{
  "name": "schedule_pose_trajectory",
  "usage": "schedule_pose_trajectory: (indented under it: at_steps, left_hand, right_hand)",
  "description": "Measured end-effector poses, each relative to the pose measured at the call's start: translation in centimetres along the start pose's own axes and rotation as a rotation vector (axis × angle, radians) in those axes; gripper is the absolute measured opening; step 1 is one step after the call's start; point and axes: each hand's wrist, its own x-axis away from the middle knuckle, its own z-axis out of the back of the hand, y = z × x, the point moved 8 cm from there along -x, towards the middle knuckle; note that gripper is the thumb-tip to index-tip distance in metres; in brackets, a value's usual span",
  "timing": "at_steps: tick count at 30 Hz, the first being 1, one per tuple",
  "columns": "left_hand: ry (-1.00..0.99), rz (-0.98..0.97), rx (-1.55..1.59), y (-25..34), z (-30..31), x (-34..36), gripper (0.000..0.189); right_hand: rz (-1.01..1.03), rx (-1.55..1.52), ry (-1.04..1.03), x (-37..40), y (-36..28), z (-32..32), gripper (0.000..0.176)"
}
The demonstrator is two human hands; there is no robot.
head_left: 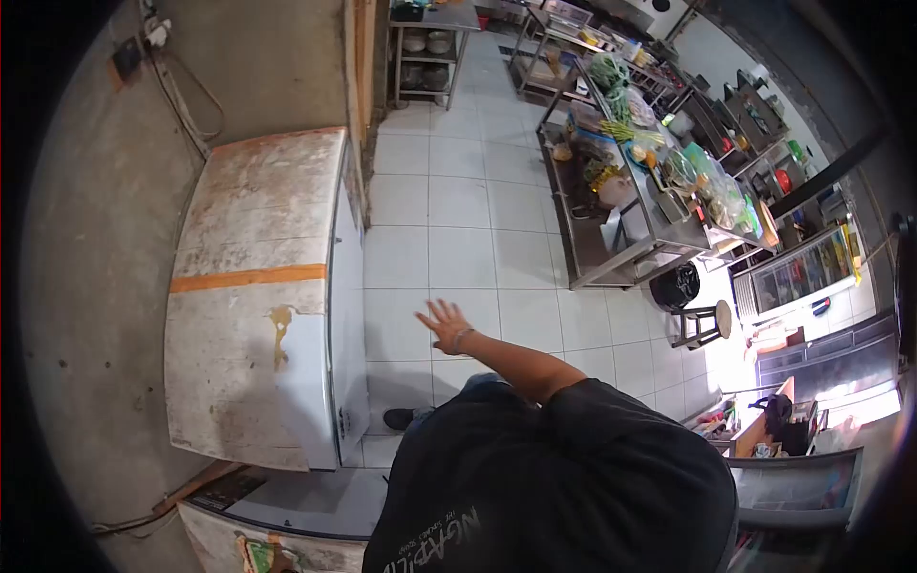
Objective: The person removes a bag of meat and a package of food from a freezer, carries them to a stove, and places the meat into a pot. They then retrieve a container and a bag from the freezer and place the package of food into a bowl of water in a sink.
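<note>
My right hand (pixel 447 327) reaches out in front of my body over the pale floor tiles (pixel 458 258). Its fingers are spread and nothing is in them. A thin band circles the wrist. The nearest large thing is a worn white chest-like unit (pixel 248 220) on the left, with an orange strip (pixel 248 278) across its stained top; the hand is apart from it. My left hand does not show. The black shirt (pixel 573 477) on my body fills the lower middle, and one dark shoe (pixel 398 418) shows at its left.
A steel table (pixel 611 258) with vegetables and bags runs along the right. Near its end are a black-lined bin (pixel 675 285) and a stool (pixel 723 319). A steel rack (pixel 458 17) stands at the back. Another worn unit (pixel 205 535) is at the lower left.
</note>
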Motion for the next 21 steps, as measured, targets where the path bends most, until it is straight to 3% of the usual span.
schedule_pose_trajectory:
  at_steps: [5,10,13,14,15,16,17,18,19,21]
  left_hand:
    - [0.028,-0.031,-0.049,3.2,0.3,2.0,0.083]
    - [0.06,-0.119,-0.041,6.6,0.6,3.2,0.086]
    - [0.049,-0.165,0.026,3.4,-1.5,3.5,0.087]
    - [0.031,-0.17,0.054,2.8,-2.3,3.4,0.088]
    - [0.012,-0.126,0.065,0.3,-3.0,4.6,0.088]
    - [-0.003,-0.074,0.089,-1.3,-3.4,5.1,0.089]
    - [-0.023,-0.016,0.127,-3.0,-3.6,5.1,0.089]
    - [-0.058,0.041,0.191,-4.6,-3.8,5.6,0.09]
    - [-0.11,0.099,0.282,-6.0,-4.2,6.2,0.09]
    - [-0.24,0.261,0.52,-8.7,-6.0,7.2,0.091]
  right_hand:
    - [-0.357,-0.076,-0.189,10.5,13.5,-6.5,0.09]
    - [-0.711,-0.451,-0.13,22.2,23.2,-12.2,0.089]
    - [-0.615,-0.586,0.128,28.8,27.0,-16.9,0.084]
    - [-0.676,-0.586,0.044,30.6,28.5,-19.2,0.083]
    - [-0.671,-0.576,0.098,32.3,29.2,-21.0,0.082]
    - [-0.554,-0.815,0.088,33.5,29.5,-22.3,0.083]
    - [-0.627,-0.824,-0.024,34.8,28.7,-22.0,0.085]
    - [-0.621,-0.707,-0.033,35.6,29.8,-24.5,0.084]
    - [-0.724,-0.789,-0.091,37.2,30.9,-27.3,0.085]
    - [-0.711,-0.687,-0.249,39.5,28.4,-25.4,0.085]
